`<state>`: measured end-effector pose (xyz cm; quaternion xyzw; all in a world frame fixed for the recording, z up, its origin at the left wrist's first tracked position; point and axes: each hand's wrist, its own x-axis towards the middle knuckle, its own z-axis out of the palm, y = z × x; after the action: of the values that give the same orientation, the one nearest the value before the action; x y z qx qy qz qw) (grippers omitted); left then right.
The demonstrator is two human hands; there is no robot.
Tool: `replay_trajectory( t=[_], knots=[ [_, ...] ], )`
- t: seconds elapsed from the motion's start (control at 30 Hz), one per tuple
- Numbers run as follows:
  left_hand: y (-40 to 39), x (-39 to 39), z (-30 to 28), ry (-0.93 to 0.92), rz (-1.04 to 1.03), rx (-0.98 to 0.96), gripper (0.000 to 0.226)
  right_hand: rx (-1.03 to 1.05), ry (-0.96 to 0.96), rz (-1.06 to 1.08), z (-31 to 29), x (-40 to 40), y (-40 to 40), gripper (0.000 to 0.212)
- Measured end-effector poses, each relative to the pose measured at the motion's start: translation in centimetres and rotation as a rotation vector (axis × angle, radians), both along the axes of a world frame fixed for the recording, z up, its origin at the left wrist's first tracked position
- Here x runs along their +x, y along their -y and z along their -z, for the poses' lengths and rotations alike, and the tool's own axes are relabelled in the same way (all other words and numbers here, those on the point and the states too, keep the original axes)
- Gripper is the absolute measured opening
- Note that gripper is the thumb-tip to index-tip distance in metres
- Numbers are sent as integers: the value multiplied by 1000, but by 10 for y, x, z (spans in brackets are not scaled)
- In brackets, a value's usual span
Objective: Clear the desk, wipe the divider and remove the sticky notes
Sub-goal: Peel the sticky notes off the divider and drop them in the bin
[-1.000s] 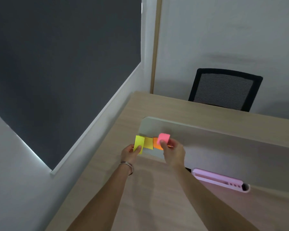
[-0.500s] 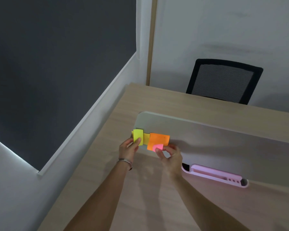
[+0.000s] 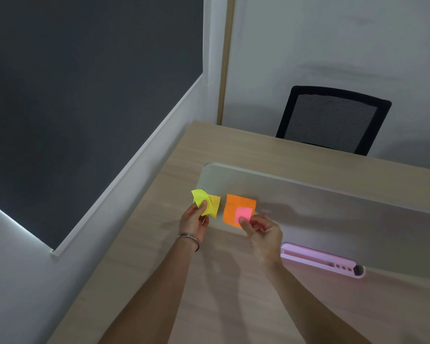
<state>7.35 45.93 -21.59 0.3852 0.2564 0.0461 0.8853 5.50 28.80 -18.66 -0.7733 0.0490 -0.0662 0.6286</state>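
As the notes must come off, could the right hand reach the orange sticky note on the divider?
Probably yes: the right hand, pinching a small pink sticky note, sits right against the orange sticky note.

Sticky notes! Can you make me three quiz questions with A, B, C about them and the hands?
1. Where is the pink tray?
A. by the divider, right of the right hand
B. on the chair
C. on the floor

2. What colour is the note under the pink note?
A. blue
B. orange
C. green

3. What is the left hand doing?
A. lying flat
B. wiping
C. pinching yellow notes

Answers: 1 A, the tray sits at the divider's foot; 2 B, the orange note shows behind the pink; 3 C, its thumb presses the crumpled yellow notes.
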Motion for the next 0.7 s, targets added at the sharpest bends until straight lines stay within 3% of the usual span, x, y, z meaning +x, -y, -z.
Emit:
replay_trajectory(
  t=[0.13,0.3,0.4,0.6,0.7],
  knots=[
    [8,-3,-6,56,-29,-6,14,29,-85,68,3,-9,19,14],
    [11,-31,-23,3,-48,120,10,73,-121,70,-20,-26,29,30],
    [10,-56,-30,-19,4,165,6,86,-125,57,-32,-39,28,27],
    [2,-161,-53,-123,11,302,10,63,-53,-134,-64,-95,16,26],
    [-6,-233,-63,-194,-103,369,12,38,-54,-291,-65,-137,0,23]
  ],
)
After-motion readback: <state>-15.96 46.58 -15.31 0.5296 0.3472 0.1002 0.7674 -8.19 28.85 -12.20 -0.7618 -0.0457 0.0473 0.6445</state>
